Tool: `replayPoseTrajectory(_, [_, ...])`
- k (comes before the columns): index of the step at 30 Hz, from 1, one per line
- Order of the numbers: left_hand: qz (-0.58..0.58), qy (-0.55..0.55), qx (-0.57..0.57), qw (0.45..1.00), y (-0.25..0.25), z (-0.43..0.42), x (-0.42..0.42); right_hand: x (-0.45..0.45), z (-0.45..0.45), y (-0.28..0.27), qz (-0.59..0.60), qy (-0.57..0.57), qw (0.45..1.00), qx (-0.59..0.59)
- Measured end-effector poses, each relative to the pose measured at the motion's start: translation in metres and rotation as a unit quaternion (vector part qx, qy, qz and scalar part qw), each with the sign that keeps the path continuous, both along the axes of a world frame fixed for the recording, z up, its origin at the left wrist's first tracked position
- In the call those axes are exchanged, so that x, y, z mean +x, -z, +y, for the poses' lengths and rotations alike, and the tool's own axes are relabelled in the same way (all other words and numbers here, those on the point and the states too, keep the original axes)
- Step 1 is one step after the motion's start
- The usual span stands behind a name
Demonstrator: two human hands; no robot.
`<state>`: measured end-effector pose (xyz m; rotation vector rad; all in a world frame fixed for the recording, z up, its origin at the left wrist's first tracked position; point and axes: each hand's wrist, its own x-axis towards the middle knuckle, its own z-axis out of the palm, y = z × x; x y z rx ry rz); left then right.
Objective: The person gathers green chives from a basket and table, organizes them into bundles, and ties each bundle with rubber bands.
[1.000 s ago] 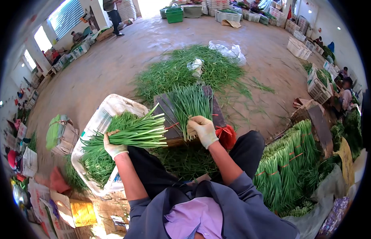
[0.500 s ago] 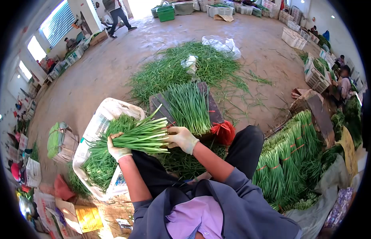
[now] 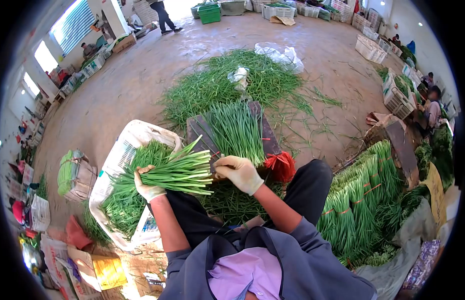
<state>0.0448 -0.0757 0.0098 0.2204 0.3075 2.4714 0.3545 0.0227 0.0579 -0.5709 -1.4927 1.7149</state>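
Green stalks (image 3: 185, 169) are gripped in the left hand (image 3: 149, 188), pale ends turned rightward, apparently for access; the right hand (image 3: 242, 175) is held half-curled nearby, its contents indeterminable.

The pale, seemingly gloved left hand (image 3: 148, 186) is closed, digits curled toward the right; the right hand (image 3: 241, 175) sits apart from it, fingers bent and pointing left, though whether the fingertips meet is hard to tell; both forearms, left (image 3: 170, 222) and right (image 3: 277, 206), are bare and reach away from the near side, converging slightly.
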Motion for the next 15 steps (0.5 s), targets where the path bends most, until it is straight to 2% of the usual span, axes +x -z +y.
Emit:
replayPoseTrajectory(1, [-0.016, 0.016, 0.009, 1.0, 0.0, 0.0, 0.002, -0.005, 0.0, -0.002, -0.051, 0.057, 0.979, 0.191])
replayPoseTrajectory(2, [-0.016, 0.015, 0.009, 1.0, 0.0, 0.001, 0.004, -0.009, 0.0, -0.004, -0.099, 0.11, 0.915, 0.374])
replayPoseTrajectory(4, [0.04, 0.003, 0.015, 0.999, -0.001, 0.002, 0.005, -0.015, 0.0, -0.001, -0.117, 0.127, 0.921, 0.349])
replayPoseTrajectory(7, [0.059, -0.001, 0.009, 0.998, -0.016, 0.002, 0.018, -0.018, 0.004, -0.003, -0.272, 0.078, 0.891, 0.356])
replayPoseTrajectory(10, [0.054, 0.003, 0.016, 0.998, -0.022, 0.005, 0.027, -0.024, 0.004, -0.007, -0.339, 0.054, 0.891, 0.299])
replayPoseTrajectory(15, [0.083, 0.027, 0.042, 0.995, -0.027, 0.006, 0.032, -0.027, 0.018, 0.005, -0.324, 0.006, 0.921, 0.215])
